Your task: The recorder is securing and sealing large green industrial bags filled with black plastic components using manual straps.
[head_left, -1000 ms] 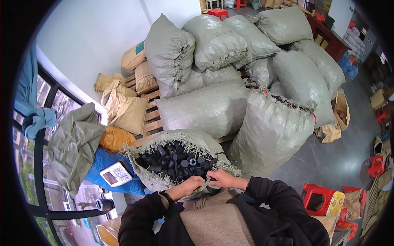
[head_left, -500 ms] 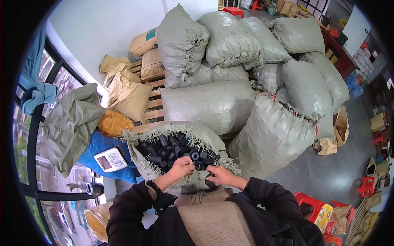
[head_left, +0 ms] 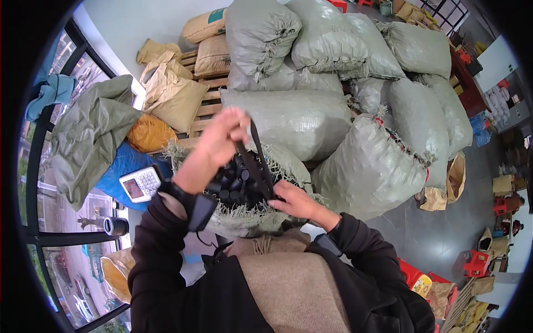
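My left hand [head_left: 224,136] is raised over an open woven sack [head_left: 244,225], slightly smeared by motion, its fingers closed on the upper end of a black strap [head_left: 256,171]. The strap looks doubled into a long narrow loop. It runs down to my right hand [head_left: 295,201], whose fingers pinch its lower end by the sack's near right side. Inside the frayed mouth of the sack lie many black cylindrical plastic pieces [head_left: 236,188]. My left forearm hides part of the sack's left side.
Full grey-green woven sacks [head_left: 288,119] are piled on a wooden pallet [head_left: 208,105] ahead. A bulging sack [head_left: 372,172] stands at right. On the left, a white calculator [head_left: 140,185] rests on a blue bag [head_left: 125,166] by the window. Red stools [head_left: 413,272] stand at lower right.
My left hand has risen up and left from the sack's near rim, drawing the black strap out long. My right hand has stayed low, shifting slightly up.
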The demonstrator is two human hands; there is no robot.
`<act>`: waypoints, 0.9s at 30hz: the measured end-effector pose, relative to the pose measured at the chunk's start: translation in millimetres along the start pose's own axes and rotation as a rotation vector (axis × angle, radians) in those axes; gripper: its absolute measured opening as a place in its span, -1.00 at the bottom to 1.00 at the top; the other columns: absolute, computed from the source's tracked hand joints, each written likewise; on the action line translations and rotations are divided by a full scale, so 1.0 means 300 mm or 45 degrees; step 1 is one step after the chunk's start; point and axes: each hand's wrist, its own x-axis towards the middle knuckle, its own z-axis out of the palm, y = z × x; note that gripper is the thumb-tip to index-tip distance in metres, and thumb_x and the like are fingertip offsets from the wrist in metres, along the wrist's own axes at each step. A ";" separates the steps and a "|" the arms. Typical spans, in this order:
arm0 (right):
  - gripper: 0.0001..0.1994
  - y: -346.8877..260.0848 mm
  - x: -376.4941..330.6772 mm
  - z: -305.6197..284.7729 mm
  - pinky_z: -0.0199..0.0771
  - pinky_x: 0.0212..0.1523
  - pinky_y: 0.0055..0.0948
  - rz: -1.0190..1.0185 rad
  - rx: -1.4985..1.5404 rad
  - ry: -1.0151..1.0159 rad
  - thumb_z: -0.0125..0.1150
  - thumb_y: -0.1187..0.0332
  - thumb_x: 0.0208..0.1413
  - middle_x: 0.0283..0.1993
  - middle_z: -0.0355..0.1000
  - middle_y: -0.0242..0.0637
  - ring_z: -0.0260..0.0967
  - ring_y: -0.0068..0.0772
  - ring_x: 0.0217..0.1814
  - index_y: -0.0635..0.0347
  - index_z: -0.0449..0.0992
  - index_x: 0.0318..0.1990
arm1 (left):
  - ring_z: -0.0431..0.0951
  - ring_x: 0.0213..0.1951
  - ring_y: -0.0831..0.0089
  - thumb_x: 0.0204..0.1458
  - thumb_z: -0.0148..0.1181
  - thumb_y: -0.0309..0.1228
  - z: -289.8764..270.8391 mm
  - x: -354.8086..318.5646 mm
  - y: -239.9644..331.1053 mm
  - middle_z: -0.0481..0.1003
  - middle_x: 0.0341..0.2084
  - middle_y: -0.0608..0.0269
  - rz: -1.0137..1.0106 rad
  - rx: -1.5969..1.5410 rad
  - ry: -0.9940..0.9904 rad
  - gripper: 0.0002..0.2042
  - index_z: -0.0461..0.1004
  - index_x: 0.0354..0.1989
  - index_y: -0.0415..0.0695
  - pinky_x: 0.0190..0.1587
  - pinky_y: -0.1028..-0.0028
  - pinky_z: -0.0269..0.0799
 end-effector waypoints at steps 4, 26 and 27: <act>-0.73 -0.024 0.056 0.009 0.19 -0.44 -0.48 0.118 0.608 -0.327 -0.12 0.25 0.06 -0.57 0.17 -0.30 0.13 -0.38 -0.54 0.30 0.23 -0.52 | 0.27 -0.57 0.49 -0.14 -0.08 -0.59 -0.024 0.118 0.339 0.27 -0.50 0.28 0.421 -0.006 -0.148 -0.92 0.25 -0.42 -0.24 -0.50 0.55 0.26; -0.67 0.028 0.494 -0.101 -0.24 -0.75 -0.58 0.645 1.717 0.727 -0.16 0.27 0.04 -0.78 -0.15 -0.52 -0.25 -0.63 -0.79 0.07 0.01 -0.72 | 0.27 -0.09 0.23 -0.42 0.20 -0.33 -0.212 -0.011 -0.262 0.32 -0.22 0.10 0.324 2.349 -0.660 -0.51 0.30 -0.20 -0.18 -0.07 0.31 0.15; -0.67 0.047 0.529 -0.089 -0.24 -0.75 -0.56 0.688 1.686 0.807 -0.18 0.28 0.03 -0.79 -0.16 -0.51 -0.27 -0.62 -0.80 0.05 0.00 -0.73 | 0.22 -0.05 0.25 -0.41 0.20 -0.34 -0.226 -0.015 -0.318 0.28 -0.16 0.12 0.340 2.314 -0.648 -0.50 0.28 -0.17 -0.17 -0.06 0.30 0.12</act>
